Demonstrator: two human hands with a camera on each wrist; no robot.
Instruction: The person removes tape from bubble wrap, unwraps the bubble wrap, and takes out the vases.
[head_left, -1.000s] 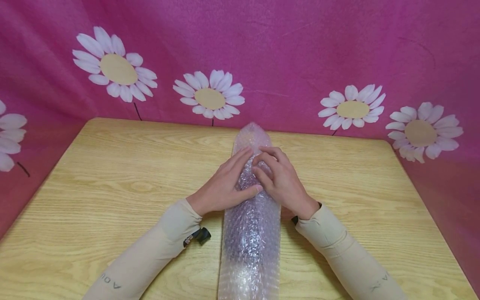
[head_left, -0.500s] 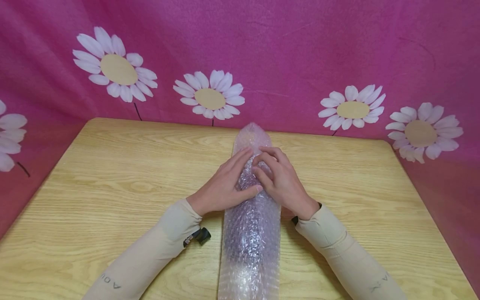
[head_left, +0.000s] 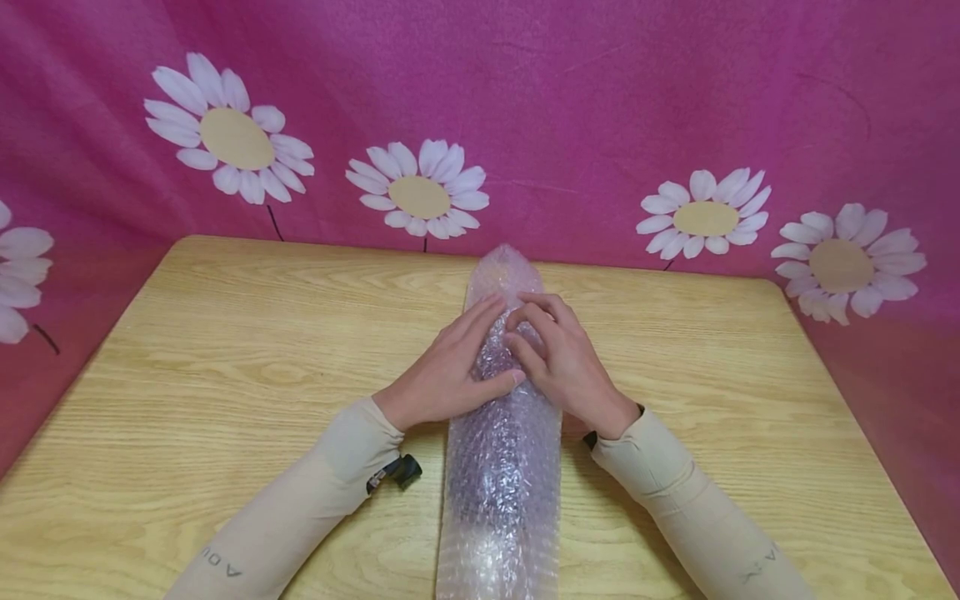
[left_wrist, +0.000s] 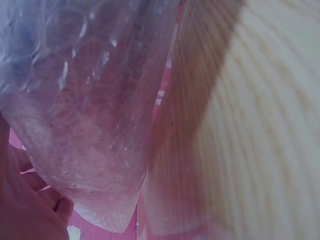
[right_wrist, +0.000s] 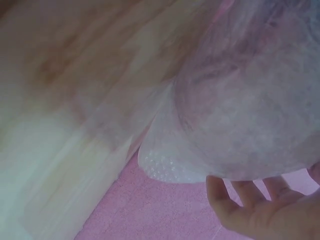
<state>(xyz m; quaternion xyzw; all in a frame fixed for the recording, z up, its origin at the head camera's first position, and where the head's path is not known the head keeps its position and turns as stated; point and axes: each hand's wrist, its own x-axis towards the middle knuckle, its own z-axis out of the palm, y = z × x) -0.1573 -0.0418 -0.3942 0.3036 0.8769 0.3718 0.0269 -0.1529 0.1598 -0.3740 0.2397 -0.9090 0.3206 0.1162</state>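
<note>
A long bundle in clear bubble wrap (head_left: 501, 467) lies lengthwise on the wooden table, with its pointed end toward the back. What is inside shows only as a purplish shape through the wrap. My left hand (head_left: 447, 367) rests on the upper left of the bundle, fingers extended and thumb laid across the top. From the other side my right hand (head_left: 566, 358) rests on it with loosely bent fingers, close to the left thumb. Both wrist views show fingertips at the surface of the wrap, the left hand (left_wrist: 37, 200) at one side and the right hand (right_wrist: 265, 205) at the other.
The light wood table (head_left: 247, 358) has rounded back corners. Behind it hangs a magenta cloth (head_left: 555, 100) printed with white daisies. A small black strap piece (head_left: 405, 472) sticks out by the left cuff.
</note>
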